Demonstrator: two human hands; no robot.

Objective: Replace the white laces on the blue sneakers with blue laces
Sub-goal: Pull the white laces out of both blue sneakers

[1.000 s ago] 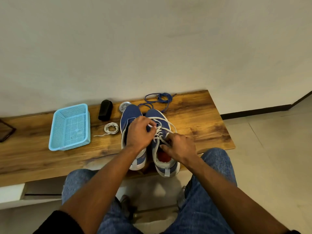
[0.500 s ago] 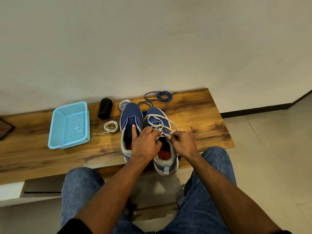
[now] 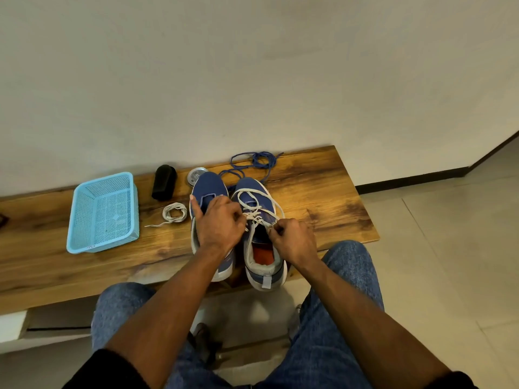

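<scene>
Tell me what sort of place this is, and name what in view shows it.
Probably a home entryway or hallway, though that is a guess. A low wooden bench stands against a plain wall above a tiled floor, with a dark skirting board along the wall. The person sits facing it, blue sneakers on top.

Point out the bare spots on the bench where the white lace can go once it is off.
The widest bare wood lies right of the right sneaker, out to the bench end. A narrower strip runs along the near edge below the blue basket. Crowded: between basket and left sneaker, where a coiled white lace lies.
</scene>
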